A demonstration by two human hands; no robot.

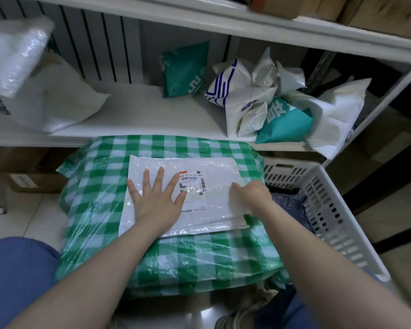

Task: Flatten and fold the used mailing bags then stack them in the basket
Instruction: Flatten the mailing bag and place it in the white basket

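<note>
Knee (17, 269): blue trouser leg, lowest left.
QR bag (0, 104): white bag on the shelf, code printed, unreadable.
Left hand (156, 198): flat, fingers spread, pressing the mailing bag (218, 167), which lies on a green checked bundle (176, 257).
Advice: keep this palm as anchor and sweep air outward before creasing.
Label (192, 184): digits "0710-00 040", barcodes; the rest is too small to read.
Right hand (249, 194): at the bag's right edge, blurred; pinching or pressing, I cannot tell.
Basket (328, 214): white, just right of the bundle.
</note>
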